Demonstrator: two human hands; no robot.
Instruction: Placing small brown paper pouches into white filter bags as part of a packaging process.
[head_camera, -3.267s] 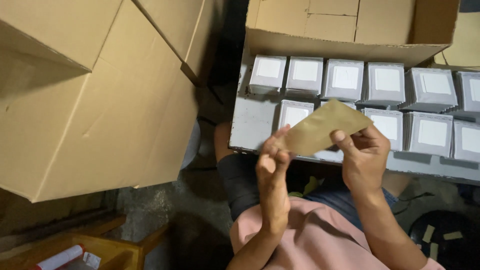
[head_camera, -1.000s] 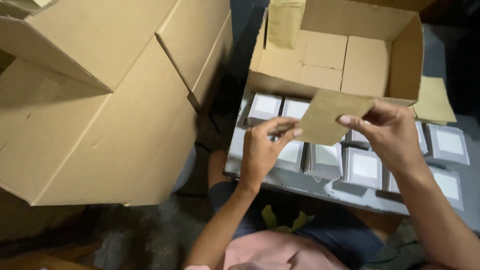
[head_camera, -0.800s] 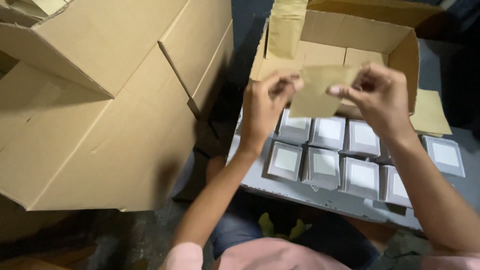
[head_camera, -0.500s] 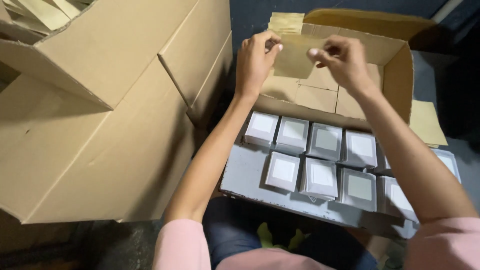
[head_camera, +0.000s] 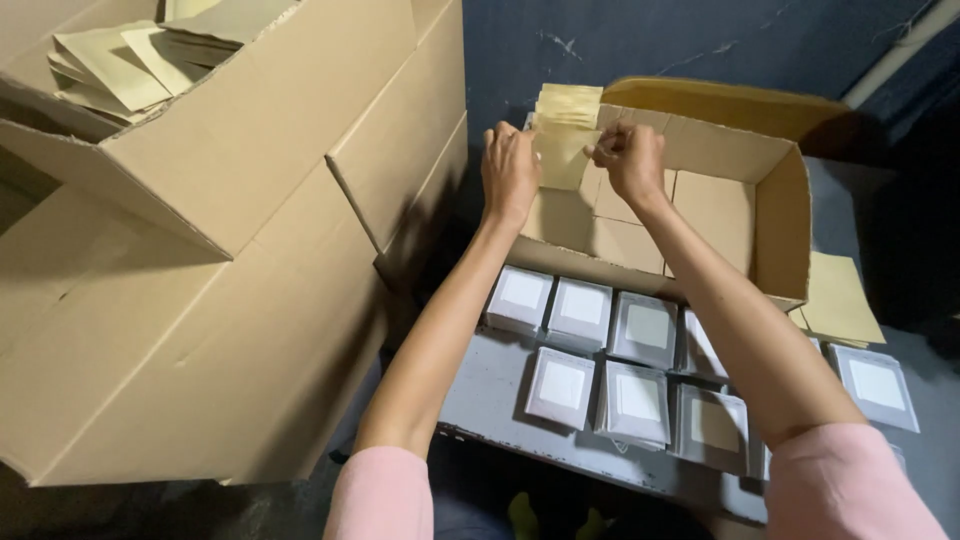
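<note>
Both hands pinch one tan paper envelope (head_camera: 562, 160) by its upper corners: left hand (head_camera: 510, 172) on left corner, right hand (head_camera: 630, 160) on right. Envelope held upright at far-left inner corner of open cardboard box (head_camera: 790, 215), against small stack of like envelopes (head_camera: 568, 104) standing there. Judgement: packing barely begun; box floor mostly bare. Left to do: rows of white-and-grey packets (head_camera: 585, 345) on grey tray (head_camera: 480, 395) near lap. Big carton (head_camera: 215, 225) at left holds more folded tan paper. Loose tan sheet (head_camera: 838, 300) beside box.
</note>
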